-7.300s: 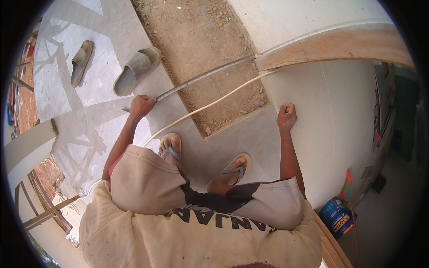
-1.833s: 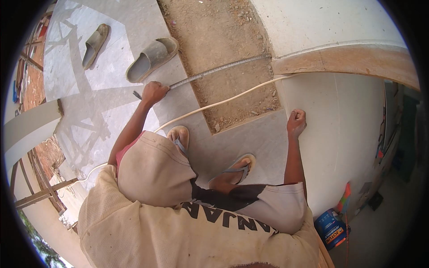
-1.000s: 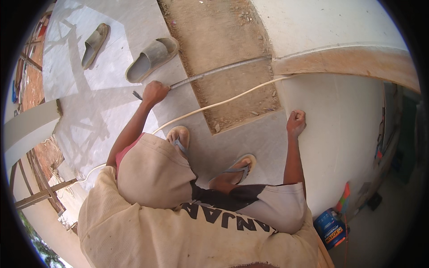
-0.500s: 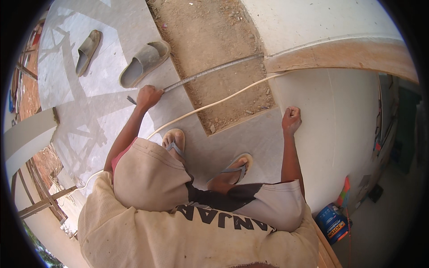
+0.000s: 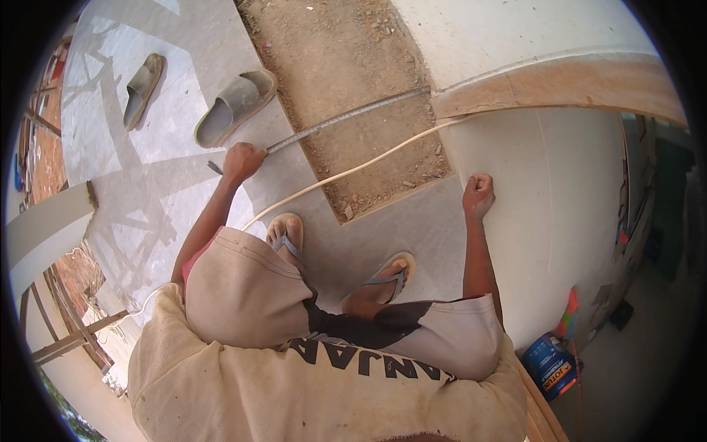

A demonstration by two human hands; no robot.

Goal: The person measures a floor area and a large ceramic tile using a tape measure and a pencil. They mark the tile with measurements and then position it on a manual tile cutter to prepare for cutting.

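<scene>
My left hand (image 5: 244,161) is wrapped around a long, thin grey bar (image 5: 346,116) near its end. A short dark tip sticks out past the fist on the left. From my hand the bar crosses the dirt strip to the corner by the wooden edge. My right hand (image 5: 479,194) is closed in a fist beside the pale wall surface (image 5: 530,206); whatever it may hold is hidden. Between my hands, a cream cable (image 5: 353,171) runs diagonally across the floor and the dirt.
Two grey slip-on shoes (image 5: 237,108) stand on the tiled floor (image 5: 169,191) ahead. A bare dirt strip (image 5: 346,55) with rubble cuts into the floor. A brown wooden edge (image 5: 560,90) juts from the right. At lower right is a blue paint bucket (image 5: 549,366). My feet wear flip-flops (image 5: 390,278).
The view has shifted very slightly. Both hands keep their places, the left still around the grey bar and the right still in a fist.
</scene>
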